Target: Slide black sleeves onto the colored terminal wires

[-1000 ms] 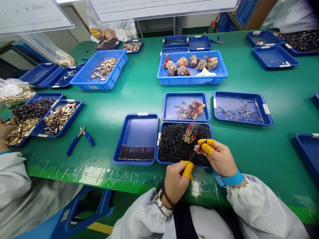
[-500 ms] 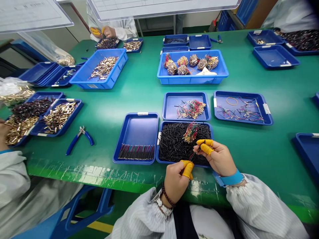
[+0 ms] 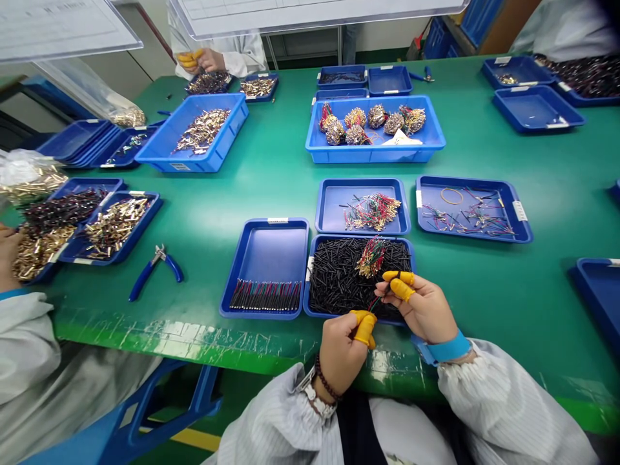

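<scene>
Yellow finger cots cover the thumb and forefinger of my left hand (image 3: 343,349), which pinches a thin wire lead (image 3: 374,303) with red and green strands. Just up and to the right, my right hand (image 3: 431,311), also in yellow cots, closes its fingertips on a small black sleeve (image 3: 398,276). The lead runs between the two hands; whether it enters the sleeve is too small to tell. Beneath them is a blue tray (image 3: 411,248) full of black sleeves (image 3: 334,274), with a bundle of coloured wires (image 3: 371,257) lying on top. To its left, a tray (image 3: 274,248) holds a row of sleeved leads (image 3: 265,296).
Behind stand a tray of loose wires (image 3: 372,213), a tray of scattered wires (image 3: 475,206) and a blue bin of wire bundles (image 3: 375,155). Blue-handled cutters (image 3: 155,271) lie to the left. Co-workers' hands (image 3: 212,61) show across the table and at the left edge.
My hands hold almost the same pose, pinching the lead and sleeve. The co-worker's hands across the table have shifted slightly.
</scene>
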A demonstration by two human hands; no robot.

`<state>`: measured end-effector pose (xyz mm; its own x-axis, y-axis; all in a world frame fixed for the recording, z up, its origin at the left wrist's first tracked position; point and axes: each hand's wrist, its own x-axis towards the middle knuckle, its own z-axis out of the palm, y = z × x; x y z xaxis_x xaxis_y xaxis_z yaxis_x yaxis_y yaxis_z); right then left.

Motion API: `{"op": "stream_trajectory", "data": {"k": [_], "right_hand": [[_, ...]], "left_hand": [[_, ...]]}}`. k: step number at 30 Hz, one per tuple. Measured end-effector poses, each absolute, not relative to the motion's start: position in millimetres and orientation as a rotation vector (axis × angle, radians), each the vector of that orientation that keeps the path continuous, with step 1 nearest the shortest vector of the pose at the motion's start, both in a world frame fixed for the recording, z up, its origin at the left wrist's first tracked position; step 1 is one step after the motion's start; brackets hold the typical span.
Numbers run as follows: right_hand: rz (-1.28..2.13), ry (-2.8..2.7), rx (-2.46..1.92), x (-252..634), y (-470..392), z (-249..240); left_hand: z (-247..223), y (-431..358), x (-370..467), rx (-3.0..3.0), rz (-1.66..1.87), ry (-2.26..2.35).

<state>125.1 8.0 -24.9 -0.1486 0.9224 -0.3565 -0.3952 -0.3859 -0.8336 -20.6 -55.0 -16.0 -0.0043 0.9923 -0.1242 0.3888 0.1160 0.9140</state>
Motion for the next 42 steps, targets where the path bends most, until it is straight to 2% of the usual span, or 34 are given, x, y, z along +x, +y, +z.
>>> {"op": "stream_trajectory", "data": {"k": [20,42], "right_hand": [[1.672,-0.658,-1.087,119,6,-26],[1.601,-0.869,-1.125,124,4,-35]], "left_hand": [[-20,-55,-20,1.383,0.878,1.532],[-20,-57,-21,1.389,0.863,1.558]]}}
